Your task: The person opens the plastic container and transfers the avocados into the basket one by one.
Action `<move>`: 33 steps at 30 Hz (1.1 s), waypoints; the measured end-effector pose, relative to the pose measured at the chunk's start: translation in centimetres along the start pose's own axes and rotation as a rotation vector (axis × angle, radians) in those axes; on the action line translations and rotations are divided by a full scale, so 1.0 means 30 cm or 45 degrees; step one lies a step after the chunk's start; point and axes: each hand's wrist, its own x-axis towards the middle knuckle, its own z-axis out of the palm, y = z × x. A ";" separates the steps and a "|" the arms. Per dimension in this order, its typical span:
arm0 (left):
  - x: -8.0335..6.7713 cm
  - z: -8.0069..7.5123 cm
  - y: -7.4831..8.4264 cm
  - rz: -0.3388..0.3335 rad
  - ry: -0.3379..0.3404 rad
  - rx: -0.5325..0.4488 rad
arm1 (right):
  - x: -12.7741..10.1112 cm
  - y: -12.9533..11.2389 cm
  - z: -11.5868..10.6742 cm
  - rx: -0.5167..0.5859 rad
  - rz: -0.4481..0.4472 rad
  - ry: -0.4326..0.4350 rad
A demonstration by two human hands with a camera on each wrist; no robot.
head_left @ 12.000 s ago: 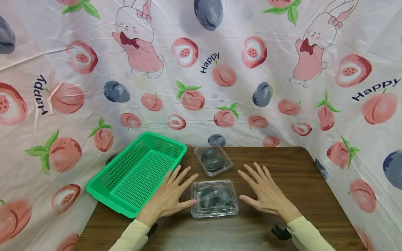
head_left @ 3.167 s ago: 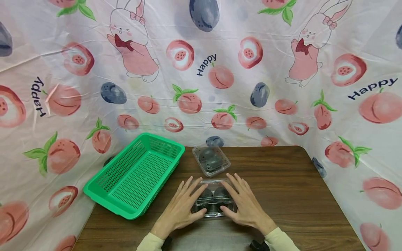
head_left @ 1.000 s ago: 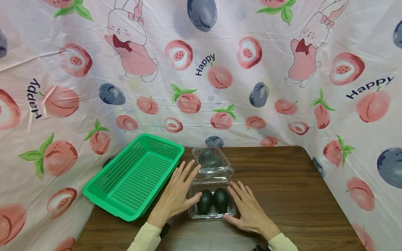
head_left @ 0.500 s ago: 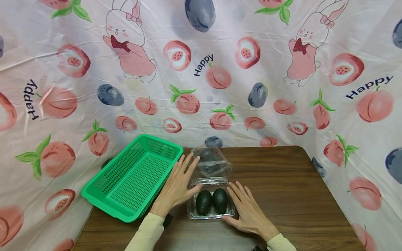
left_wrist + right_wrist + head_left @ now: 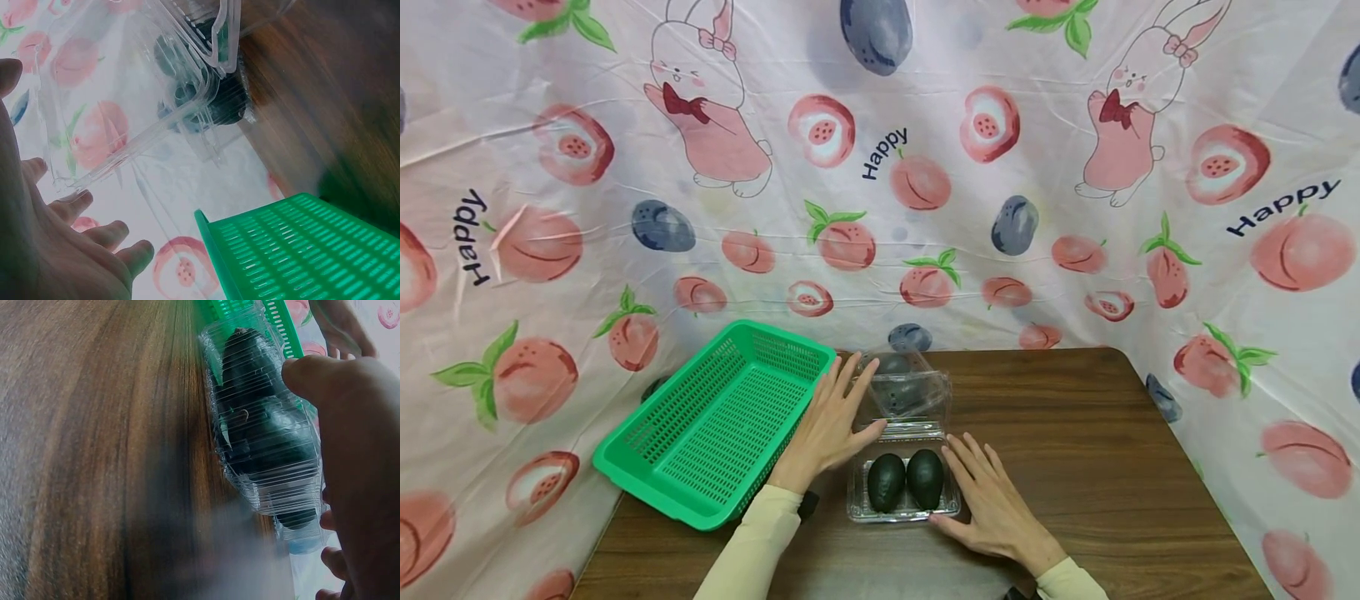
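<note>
A clear plastic clamshell box (image 5: pixel 857 510) lies on the table with its lid (image 5: pixel 936 390) folded up and back. Two dark green avocados (image 5: pixel 887 483) sit side by side in its tray. My left hand (image 5: pixel 823 425) is spread at the lid's left side; in the left wrist view its fingertips meet the lid's edge (image 5: pixel 128 150). My right hand (image 5: pixel 996 504) rests against the tray's right side, thumb at the front corner, fingers fairly straight. The right wrist view shows that thumb (image 5: pixel 312 372) against the ribbed wall (image 5: pixel 269 487).
A green perforated basket (image 5: pixel 651 498) stands to the left, close to my left hand. Behind the raised lid is a second clamshell box (image 5: pixel 891 364) with dark fruit inside, partly hidden. The wooden table (image 5: pixel 1075 450) meets a fruit-printed cloth (image 5: pixel 1060 325) at its back edge.
The near box was closed 12 seconds ago; its lid now stands raised, uncovering the avocados. Over the last second my left hand has moved away from me with the lid; my right hand stayed put.
</note>
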 end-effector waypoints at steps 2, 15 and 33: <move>0.009 0.002 -0.006 0.000 -0.001 0.011 | 0.000 0.002 0.000 0.006 0.000 -0.003; 0.058 0.009 -0.040 -0.064 -0.115 0.049 | 0.000 0.003 -0.004 0.029 0.010 -0.037; 0.070 0.006 -0.054 -0.106 -0.124 0.023 | -0.002 -0.004 -0.009 -0.003 0.015 -0.031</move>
